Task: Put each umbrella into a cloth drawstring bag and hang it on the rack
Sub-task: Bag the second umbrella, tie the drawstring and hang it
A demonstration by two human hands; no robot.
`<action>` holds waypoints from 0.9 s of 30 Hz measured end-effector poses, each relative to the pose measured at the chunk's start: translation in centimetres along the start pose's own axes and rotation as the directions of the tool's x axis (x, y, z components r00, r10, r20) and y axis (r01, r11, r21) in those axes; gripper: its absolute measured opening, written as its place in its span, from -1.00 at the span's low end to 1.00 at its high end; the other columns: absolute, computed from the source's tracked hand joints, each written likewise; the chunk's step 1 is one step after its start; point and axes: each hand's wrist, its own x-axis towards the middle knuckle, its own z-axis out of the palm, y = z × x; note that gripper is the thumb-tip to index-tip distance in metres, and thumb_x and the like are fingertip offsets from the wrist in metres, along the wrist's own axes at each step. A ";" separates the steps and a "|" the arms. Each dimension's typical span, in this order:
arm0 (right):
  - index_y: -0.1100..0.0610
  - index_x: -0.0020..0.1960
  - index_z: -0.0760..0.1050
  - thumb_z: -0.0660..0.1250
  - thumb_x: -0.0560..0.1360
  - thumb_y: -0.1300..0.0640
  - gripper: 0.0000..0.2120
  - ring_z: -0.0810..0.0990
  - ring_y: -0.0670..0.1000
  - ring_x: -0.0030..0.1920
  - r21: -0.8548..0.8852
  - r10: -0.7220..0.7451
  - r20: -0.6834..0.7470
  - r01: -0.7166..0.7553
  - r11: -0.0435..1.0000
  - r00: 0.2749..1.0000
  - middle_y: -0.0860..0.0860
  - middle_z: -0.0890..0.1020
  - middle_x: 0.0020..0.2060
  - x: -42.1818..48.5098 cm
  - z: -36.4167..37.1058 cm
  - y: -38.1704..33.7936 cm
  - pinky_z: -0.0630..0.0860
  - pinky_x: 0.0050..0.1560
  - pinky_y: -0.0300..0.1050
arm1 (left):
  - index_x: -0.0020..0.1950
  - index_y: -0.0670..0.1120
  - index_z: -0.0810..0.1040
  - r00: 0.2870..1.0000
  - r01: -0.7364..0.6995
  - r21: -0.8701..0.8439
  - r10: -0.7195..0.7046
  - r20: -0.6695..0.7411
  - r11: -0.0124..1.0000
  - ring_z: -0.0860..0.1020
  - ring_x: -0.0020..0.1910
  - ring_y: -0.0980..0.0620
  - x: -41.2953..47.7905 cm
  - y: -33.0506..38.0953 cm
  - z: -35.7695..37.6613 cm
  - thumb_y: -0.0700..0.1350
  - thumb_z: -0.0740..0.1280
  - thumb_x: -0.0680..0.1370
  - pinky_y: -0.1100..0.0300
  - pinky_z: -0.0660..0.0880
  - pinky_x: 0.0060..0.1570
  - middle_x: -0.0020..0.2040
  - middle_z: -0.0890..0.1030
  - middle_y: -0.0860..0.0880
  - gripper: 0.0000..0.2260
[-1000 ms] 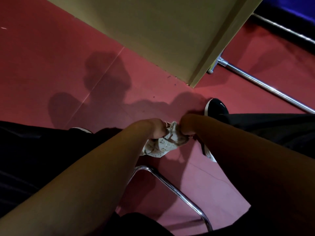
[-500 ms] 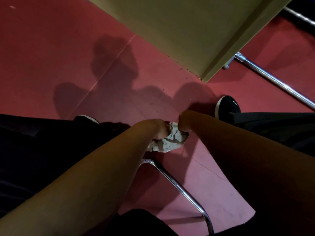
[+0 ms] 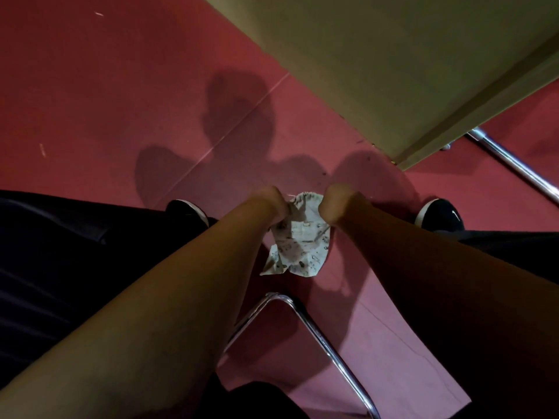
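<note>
A small white cloth drawstring bag (image 3: pixel 299 246) with a dark print hangs between my two hands, low over the red floor and between my knees. My left hand (image 3: pixel 272 204) grips the left side of its gathered mouth. On the right side of the mouth my right hand (image 3: pixel 335 207) holds on. Both hands are bent downward, so the fingers are mostly hidden behind the wrists. The bag's lower part droops crumpled and looks limp. No umbrella and no rack are in view.
A yellowish table top (image 3: pixel 393 62) fills the upper right, with a chrome leg bar (image 3: pixel 514 167) beneath it. A chrome chair frame (image 3: pixel 320 334) curves under me. My black shoes stand at left (image 3: pixel 187 210) and right (image 3: pixel 441 216) on the red floor (image 3: pixel 90 101).
My hands have drawn apart, so the bag's mouth is spread wider and more of the bag shows. The view has shifted: the table corner sits further right and both shoes now show.
</note>
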 end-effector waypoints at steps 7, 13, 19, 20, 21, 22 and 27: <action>0.20 -0.27 0.42 0.23 0.65 0.30 -0.70 0.64 0.15 -0.06 0.142 -0.051 -0.074 0.061 0.988 0.996 0.09 0.68 -0.02 -0.6 0.1 -2.2 0.69 0.09 0.01 | -0.11 -0.24 0.56 0.993 -0.046 -0.115 0.033 -0.110 0.992 0.53 -0.27 -0.07 -0.9 -0.9 -2.7 -0.10 0.36 0.68 0.09 0.47 -0.17 -0.17 0.55 -0.12 -0.75; 0.25 -0.01 0.58 0.25 0.66 0.14 -0.78 0.69 0.27 0.07 0.233 0.004 -0.242 0.054 0.971 0.970 0.24 0.68 0.01 -0.3 -2.2 -4.6 0.49 -0.09 -0.09 | 0.33 -0.23 0.62 0.975 -0.106 -0.142 0.075 -0.208 0.984 0.63 0.26 -0.17 -1.0 -0.9 -5.3 -0.08 0.36 0.68 0.08 0.54 0.13 0.25 0.66 -0.16 -0.70; 0.21 0.02 0.59 0.25 0.66 0.12 -0.80 0.61 0.18 -0.11 0.318 0.027 -0.316 0.079 0.945 0.948 0.17 0.63 -0.09 -1.2 -6.1 -4.6 0.56 -0.10 -0.04 | 0.40 -0.18 0.61 0.934 -0.205 -0.207 0.128 -0.332 0.957 0.61 0.27 -0.21 -1.8 -1.1 -7.8 0.02 0.26 0.74 0.11 0.45 0.08 0.29 0.66 -0.20 -0.64; 0.21 0.04 0.60 0.27 0.66 0.11 -0.81 0.58 0.17 -0.12 0.320 0.034 -0.307 0.069 0.945 0.951 0.14 0.60 -0.11 -1.4 -6.7 -4.6 0.52 -0.11 -0.07 | 0.41 -0.17 0.61 0.932 -0.226 -0.223 0.144 -0.332 0.948 0.62 0.27 -0.22 -2.3 -1.1 -8.2 0.03 0.26 0.74 0.11 0.46 0.10 0.29 0.66 -0.21 -0.64; 0.21 0.06 0.61 0.28 0.66 0.12 -0.81 0.55 0.15 -0.12 0.310 0.042 -0.306 0.058 0.949 0.951 0.13 0.58 -0.12 -1.4 -7.1 -4.5 0.47 -0.11 -0.10 | 0.41 -0.16 0.61 0.928 -0.251 -0.225 0.167 -0.334 0.942 0.63 0.25 -0.23 -2.7 -1.1 -8.4 0.01 0.27 0.74 0.13 0.48 0.09 0.28 0.67 -0.21 -0.65; 0.22 0.06 0.62 0.30 0.64 0.12 -0.82 0.54 0.14 -0.12 0.299 0.039 -0.315 0.060 0.952 0.948 0.13 0.57 -0.12 -1.8 -7.5 -4.5 0.45 -0.10 -0.12 | 0.42 -0.14 0.61 0.923 -0.275 -0.227 0.190 -0.334 0.934 0.64 0.22 -0.22 -3.4 -0.9 -8.7 -0.01 0.27 0.74 0.15 0.48 0.06 0.27 0.68 -0.20 -0.67; 0.22 0.06 0.66 0.35 0.52 0.11 -0.78 0.68 0.19 -0.08 0.342 0.021 -0.329 0.098 0.935 0.944 0.15 0.71 -0.08 -3.8 -8.6 -4.9 0.56 -0.09 -0.08 | 0.30 -0.13 0.65 0.914 -0.313 -0.205 0.236 -0.329 0.927 0.69 0.13 -0.21 -5.9 -0.8 -9.8 -0.19 0.30 0.64 0.06 0.61 0.06 0.16 0.71 -0.21 -0.74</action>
